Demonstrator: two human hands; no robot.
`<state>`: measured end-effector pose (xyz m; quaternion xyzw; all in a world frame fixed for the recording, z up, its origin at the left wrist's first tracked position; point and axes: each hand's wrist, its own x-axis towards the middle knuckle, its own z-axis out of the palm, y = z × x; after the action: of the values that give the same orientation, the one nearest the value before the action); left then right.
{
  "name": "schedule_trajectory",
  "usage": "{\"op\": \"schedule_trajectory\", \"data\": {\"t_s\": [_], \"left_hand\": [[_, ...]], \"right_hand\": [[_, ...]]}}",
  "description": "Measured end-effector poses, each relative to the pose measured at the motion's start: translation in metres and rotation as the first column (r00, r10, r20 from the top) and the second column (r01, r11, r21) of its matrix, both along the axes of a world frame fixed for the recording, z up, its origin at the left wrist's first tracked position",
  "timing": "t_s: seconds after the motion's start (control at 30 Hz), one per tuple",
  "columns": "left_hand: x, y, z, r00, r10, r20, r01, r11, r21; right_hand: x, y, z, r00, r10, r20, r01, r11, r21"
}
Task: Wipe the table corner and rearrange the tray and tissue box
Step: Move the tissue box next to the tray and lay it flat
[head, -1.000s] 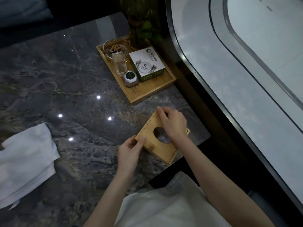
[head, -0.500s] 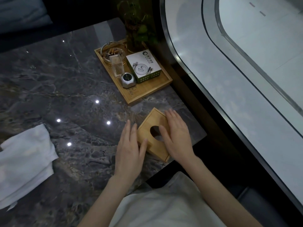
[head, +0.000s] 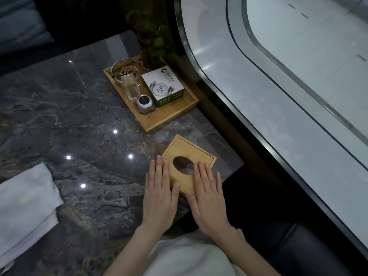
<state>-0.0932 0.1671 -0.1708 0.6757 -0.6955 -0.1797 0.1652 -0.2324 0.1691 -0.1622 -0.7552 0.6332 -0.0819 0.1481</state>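
Head view. Since half a second ago both hands have flattened and slid back toward the near side of the tissue box (head: 188,165); a second ago they pinched its edges. Now left hand (head: 160,193) lies palm down against the box's left side, right hand (head: 207,193) lies partly on the lid. Fingers are straight and spread, neither grip closed on anything.

The box sits skewed at the near right corner of the counter (head: 79,116), its near corner close to the counter's edge. The tray (head: 175,114), loaded, sits just beyond, apart from the box.

To square the box well, I judge: nudge with flat palms and steer away from the right and near edges, where little margin shows. Open room lies left, up to the white cloth (head: 25,206).
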Motion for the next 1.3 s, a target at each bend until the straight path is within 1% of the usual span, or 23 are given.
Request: {"op": "schedule_trajectory", "data": {"t_s": [0.1,0.23,0.57,0.77,0.9,1.13,1.3], "left_hand": [[0.001,-0.003,-0.003,0.999,-0.023,-0.022,0.023,0.999,-0.023],[-0.003,-0.018,-0.002,1.000,0.014,-0.027,-0.015,0.999,-0.038],[-0.005,-0.056,0.002,0.999,0.003,-0.034,-0.004,1.000,-0.030],[-0.007,-0.085,0.004,0.999,0.009,0.035,-0.008,1.000,-0.030],[-0.011,-0.100,0.005,1.000,0.013,0.023,-0.013,1.000,-0.024],[-0.015,-0.123,0.007,1.000,0.001,0.005,-0.001,1.000,-0.010],[-0.015,-0.138,0.008,0.999,-0.042,-0.004,0.042,0.999,-0.007]], "right_hand": [[0.000,-0.001,0.001,1.000,0.002,-0.015,-0.002,1.000,0.002],[0.002,-0.014,0.002,1.000,-0.028,-0.005,0.028,1.000,0.007],[0.004,-0.046,0.002,0.997,-0.081,0.019,0.081,0.997,0.010],[0.004,-0.070,0.001,0.993,-0.109,0.041,0.108,0.994,0.011],[0.001,-0.086,0.002,0.994,-0.107,0.031,0.107,0.994,0.016],[-0.002,-0.105,0.004,0.992,-0.118,0.049,0.117,0.993,0.026],[0.003,-0.111,0.002,0.982,-0.178,0.063,0.177,0.984,0.016]]}}
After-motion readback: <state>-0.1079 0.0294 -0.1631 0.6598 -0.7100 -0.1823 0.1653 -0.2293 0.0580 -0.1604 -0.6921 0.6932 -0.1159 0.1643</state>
